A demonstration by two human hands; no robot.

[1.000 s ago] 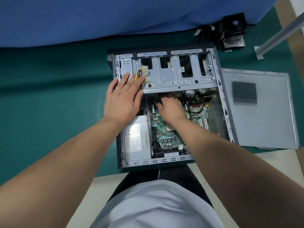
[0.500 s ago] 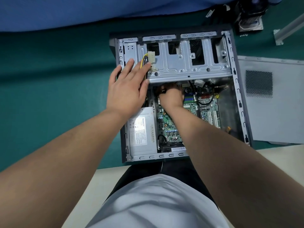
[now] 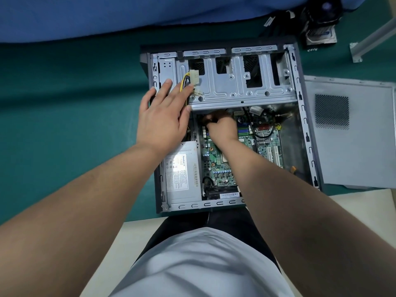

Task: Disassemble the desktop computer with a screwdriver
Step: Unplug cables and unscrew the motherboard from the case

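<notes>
- Teal mat [image 3: 64, 125] — covers the left of the frame; blue cloth [image 3: 107, 16] runs along the upper edge.
- Your left hand [image 3: 162, 118] lies flat, fingers straight and spread, left of centre; it presses on the left end of the drive cage [image 3: 235, 86], fingertips beside the white connector [image 3: 194, 79] with its yellow wires.
- Desktop computer [image 3: 304, 116] — centre of frame, lying on its side, open face up, on the mat.
- Power supply [image 3: 181, 174] sits in the case's lower left corner, label up, just below your left wrist.
- Your right hand [image 3: 220, 127] is at centre frame, over the motherboard [image 3: 218, 166], fingers curled under the cage's lower edge around something dark; what it is cannot be told.
- Side panel [image 3: 351, 146] lies flat at the right of the frame, touching the case's right wall.
- Upper right: a dark part [image 3: 319, 22] on the mat, apart from the case; blurred.
</notes>
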